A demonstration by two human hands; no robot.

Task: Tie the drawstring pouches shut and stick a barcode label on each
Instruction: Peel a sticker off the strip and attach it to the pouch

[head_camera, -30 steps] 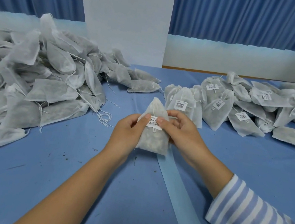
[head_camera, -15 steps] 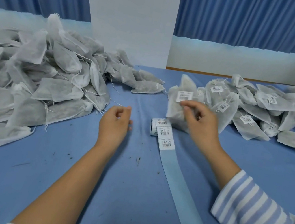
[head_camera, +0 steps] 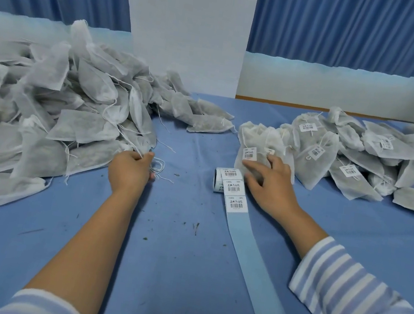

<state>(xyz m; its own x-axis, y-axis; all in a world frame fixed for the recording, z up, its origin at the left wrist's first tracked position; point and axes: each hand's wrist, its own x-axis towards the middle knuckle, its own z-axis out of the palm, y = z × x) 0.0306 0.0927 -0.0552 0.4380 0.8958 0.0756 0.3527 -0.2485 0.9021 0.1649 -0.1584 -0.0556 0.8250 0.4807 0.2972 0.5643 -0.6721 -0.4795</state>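
A big heap of unlabelled white drawstring pouches [head_camera: 48, 108] covers the left of the blue table [head_camera: 171, 271]. My left hand [head_camera: 131, 170] is at the heap's near edge, fingers curled round the loose strings of a pouch [head_camera: 94, 154]. A pile of tied, labelled pouches [head_camera: 360, 157] lies at the right. The just-labelled pouch [head_camera: 258, 145] stands at that pile's left end. My right hand [head_camera: 268, 184] hovers with spread fingers just in front of it, beside the roll of barcode labels [head_camera: 226, 181].
The roll's bare blue backing strip [head_camera: 252, 264] trails toward me across the table's middle. Small dark crumbs [head_camera: 194, 228] dot the cloth between my arms. A white panel [head_camera: 189, 29] and blue curtains stand behind the table.
My right hand set the labelled pouch on the right pile and let go, drawing back toward the label roll. My left hand moved left to the unlabelled heap and took hold of pouch strings.
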